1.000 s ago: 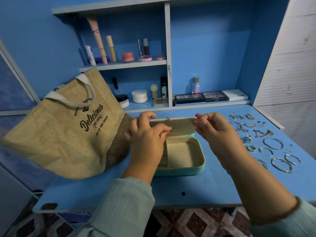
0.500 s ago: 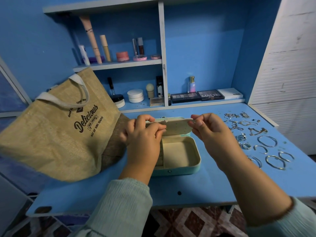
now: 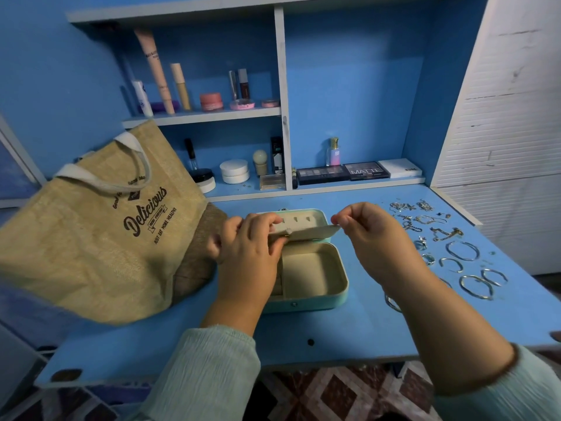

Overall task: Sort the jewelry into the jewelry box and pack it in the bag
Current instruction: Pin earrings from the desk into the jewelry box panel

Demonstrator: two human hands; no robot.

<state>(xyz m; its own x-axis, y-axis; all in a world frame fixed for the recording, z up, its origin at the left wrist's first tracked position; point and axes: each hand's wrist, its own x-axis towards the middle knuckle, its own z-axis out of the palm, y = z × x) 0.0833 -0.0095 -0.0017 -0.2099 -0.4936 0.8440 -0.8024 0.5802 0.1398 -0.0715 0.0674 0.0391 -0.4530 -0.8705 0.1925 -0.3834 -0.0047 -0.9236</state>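
Lifting further than half a second ago, the inner flap [image 3: 306,230] of the jewelry box [image 3: 312,287] is now tilting up enough to be showing a row of small slots on the lid behind it, while both hands are staying at its two ends.

Starting at the left, the jute bag [image 3: 100,226] is leaning on the blue desk [image 3: 349,329] with its handles up, just beside the box and partly overhanging the desk's left edge; it is probably waiting there so the filled box can go straight in. Next, the left hand [image 3: 252,253] is pinching the flap's left end, fingers curled over its edge near the small gold snap, seemingly to be steadying it while it swings. In the middle, the mint box is sitting open on the desk, its cream compartments showing nothing inside where they can be seen, though the left hand is hiding the left compartments. The right hand [image 3: 373,235] is gripping the flap's right corner between thumb and curled fingers, sharing the lift so the thin panel is rising evenly.

Farther right, the jewelry [image 3: 452,247] is lying spread over the desk, well apart from the box: chains and charms at the back, rings and hoop earrings nearer, laid out singly, likely for easy picking. Sorting is not yet beginning.
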